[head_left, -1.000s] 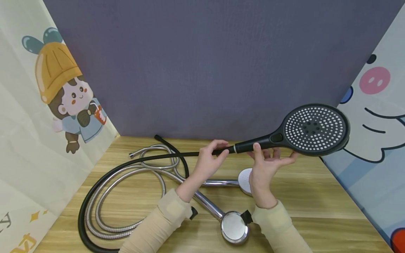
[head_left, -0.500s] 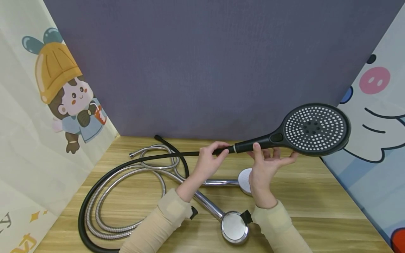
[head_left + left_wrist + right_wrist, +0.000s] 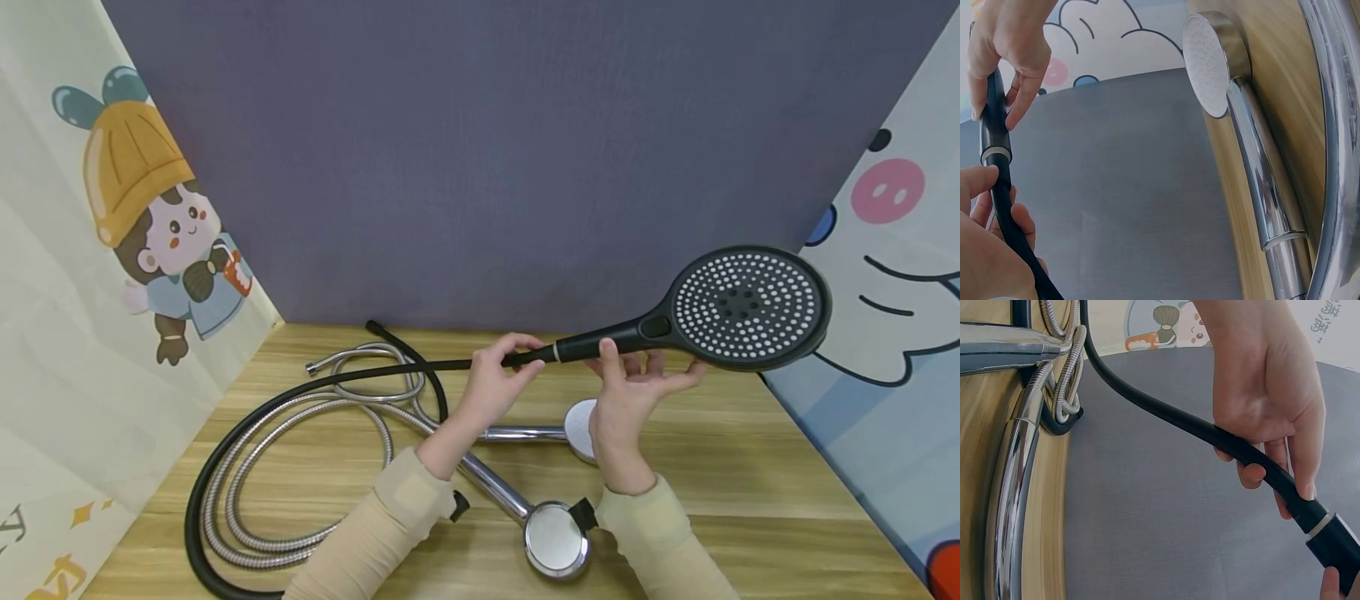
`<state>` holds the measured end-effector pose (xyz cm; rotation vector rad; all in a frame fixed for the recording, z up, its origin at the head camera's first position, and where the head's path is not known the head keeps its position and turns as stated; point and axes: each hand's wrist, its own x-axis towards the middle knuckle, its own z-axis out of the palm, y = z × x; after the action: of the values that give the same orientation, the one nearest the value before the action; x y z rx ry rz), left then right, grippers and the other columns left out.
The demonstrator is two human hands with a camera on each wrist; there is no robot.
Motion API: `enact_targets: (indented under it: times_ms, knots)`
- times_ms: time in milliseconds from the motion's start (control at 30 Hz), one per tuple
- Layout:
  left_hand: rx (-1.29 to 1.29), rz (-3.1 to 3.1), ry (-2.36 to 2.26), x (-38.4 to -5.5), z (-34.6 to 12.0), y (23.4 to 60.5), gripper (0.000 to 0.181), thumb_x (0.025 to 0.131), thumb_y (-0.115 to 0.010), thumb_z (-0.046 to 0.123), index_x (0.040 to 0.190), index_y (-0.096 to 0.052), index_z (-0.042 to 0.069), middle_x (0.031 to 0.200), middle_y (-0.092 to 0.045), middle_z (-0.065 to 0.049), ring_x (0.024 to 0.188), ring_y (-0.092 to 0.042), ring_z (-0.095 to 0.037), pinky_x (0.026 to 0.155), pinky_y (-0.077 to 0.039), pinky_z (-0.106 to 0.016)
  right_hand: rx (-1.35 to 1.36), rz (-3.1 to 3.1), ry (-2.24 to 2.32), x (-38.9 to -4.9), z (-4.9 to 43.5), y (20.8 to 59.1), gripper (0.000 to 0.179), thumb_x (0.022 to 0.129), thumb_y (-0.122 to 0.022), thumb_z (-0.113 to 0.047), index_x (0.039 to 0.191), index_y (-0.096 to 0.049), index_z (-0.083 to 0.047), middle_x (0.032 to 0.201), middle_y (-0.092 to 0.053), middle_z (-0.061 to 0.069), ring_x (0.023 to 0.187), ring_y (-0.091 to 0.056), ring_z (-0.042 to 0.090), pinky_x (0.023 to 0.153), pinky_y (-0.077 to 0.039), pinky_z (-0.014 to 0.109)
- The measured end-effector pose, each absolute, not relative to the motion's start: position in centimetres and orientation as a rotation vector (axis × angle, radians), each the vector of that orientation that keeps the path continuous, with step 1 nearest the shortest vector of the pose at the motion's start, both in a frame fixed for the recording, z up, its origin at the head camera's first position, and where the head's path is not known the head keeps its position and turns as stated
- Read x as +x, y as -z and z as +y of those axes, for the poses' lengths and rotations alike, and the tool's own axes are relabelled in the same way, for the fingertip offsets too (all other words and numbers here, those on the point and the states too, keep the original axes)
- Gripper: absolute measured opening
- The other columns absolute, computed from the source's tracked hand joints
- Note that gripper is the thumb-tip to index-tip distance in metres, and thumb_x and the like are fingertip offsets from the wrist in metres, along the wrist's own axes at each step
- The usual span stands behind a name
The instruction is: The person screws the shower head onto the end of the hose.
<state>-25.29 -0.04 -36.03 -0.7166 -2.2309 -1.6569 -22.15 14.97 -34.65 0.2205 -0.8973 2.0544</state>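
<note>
My left hand (image 3: 493,379) pinches the end of a black shower hose (image 3: 390,368) between thumb and fingers. That end meets the handle of a black shower head (image 3: 750,308), with a thin pale ring at the joint. My right hand (image 3: 630,400) holds the handle from below, thumb in front and fingers behind it. The head is raised above the table, its dotted spray face towards me. In the left wrist view the joint sits between both hands; the right wrist view shows the left fingertips (image 3: 1305,490) on the hose end.
Below my hands, a chrome shower head (image 3: 555,540) and a second one with a white face (image 3: 581,429) lie on the wooden table (image 3: 750,500). Coiled metal hose (image 3: 247,542) lies at left. A grey panel (image 3: 480,167) stands behind, with printed sheets on both sides.
My left thumb tip has shifted slightly downward at the hose end. Both hands, the black shower head and the hose otherwise keep their places.
</note>
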Motion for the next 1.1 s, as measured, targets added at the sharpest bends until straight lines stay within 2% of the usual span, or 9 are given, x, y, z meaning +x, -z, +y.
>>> enact_targets:
  times_ms: [300, 400, 533, 633, 700, 933, 1100]
  knots:
    - [-0.719, -2.239, 1.649, -25.3, -0.11, 35.99, 0.022, 0.082, -0.074, 0.016, 0.103, -0.067, 0.018, 0.104, -0.067, 0.001, 0.073, -0.056, -0.011, 0.066, -0.05, -0.024, 0.211, -0.903, -2.051, -22.1, 14.98, 34.74, 0.099, 0.081, -0.063, 0.013, 0.142, -0.004, -0.036, 0.118, -0.042, 0.018, 0.086, -0.06, 0.027, 0.069, -0.058, 0.04]
    - [-0.74, -2.222, 1.696, -25.25, -0.2, 35.97, 0.023, 0.084, -0.072, 0.016, 0.105, -0.066, 0.019, 0.106, -0.066, 0.003, 0.08, -0.057, -0.012, 0.068, -0.051, -0.027, 0.223, -0.91, -2.042, -22.07, 15.01, 34.8, 0.099, 0.081, -0.063, 0.013, 0.143, -0.003, -0.036, 0.118, -0.043, 0.018, 0.087, -0.06, 0.027, 0.069, -0.058, 0.041]
    - [-0.779, -2.196, 1.731, -24.95, -0.33, 35.63, 0.024, 0.087, -0.068, 0.016, 0.11, -0.063, 0.014, 0.109, -0.067, -0.001, 0.097, -0.059, -0.017, 0.082, -0.05, -0.037, 0.226, -0.906, -2.043, -22.03, 15.03, 34.78, 0.099, 0.081, -0.063, 0.013, 0.143, -0.003, -0.037, 0.118, -0.042, 0.018, 0.088, -0.06, 0.028, 0.069, -0.058, 0.041]
    - [-0.783, -2.207, 1.693, -24.91, -0.34, 35.56, 0.024, 0.089, -0.065, 0.017, 0.111, -0.063, 0.009, 0.109, -0.068, -0.003, 0.104, -0.06, -0.021, 0.09, -0.047, -0.04, 0.218, -0.894, -2.052, -22.0, 15.02, 34.7, 0.099, 0.081, -0.063, 0.014, 0.143, -0.004, -0.037, 0.117, -0.042, 0.018, 0.086, -0.059, 0.027, 0.069, -0.058, 0.041]
    - [-0.77, -2.23, 1.664, -25.12, -0.3, 35.78, 0.023, 0.089, -0.064, 0.018, 0.111, -0.063, 0.01, 0.108, -0.068, -0.002, 0.103, -0.061, -0.02, 0.089, -0.048, -0.038, 0.219, -0.894, -2.051, -21.98, 15.01, 34.67, 0.099, 0.081, -0.063, 0.014, 0.143, -0.004, -0.037, 0.116, -0.042, 0.017, 0.085, -0.059, 0.027, 0.068, -0.058, 0.041]
    - [-0.763, -2.257, 1.647, -25.1, -0.25, 35.78, 0.023, 0.09, -0.063, 0.018, 0.11, -0.065, 0.006, 0.105, -0.069, -0.004, 0.098, -0.063, -0.019, 0.081, -0.051, -0.046, 0.219, -0.899, -2.046, -21.99, 14.98, 34.69, 0.099, 0.081, -0.063, 0.014, 0.143, -0.005, -0.037, 0.115, -0.043, 0.017, 0.084, -0.059, 0.026, 0.068, -0.058, 0.04]
    - [-0.771, -2.244, 1.652, -25.06, -0.25, 35.78, 0.023, 0.09, -0.064, 0.019, 0.109, -0.065, 0.007, 0.104, -0.069, -0.004, 0.095, -0.063, -0.016, 0.079, -0.052, -0.043, 0.214, -0.905, -2.042, -21.93, 14.98, 34.67, 0.098, 0.081, -0.063, 0.013, 0.142, -0.005, -0.037, 0.114, -0.044, 0.017, 0.084, -0.059, 0.026, 0.068, -0.058, 0.041]
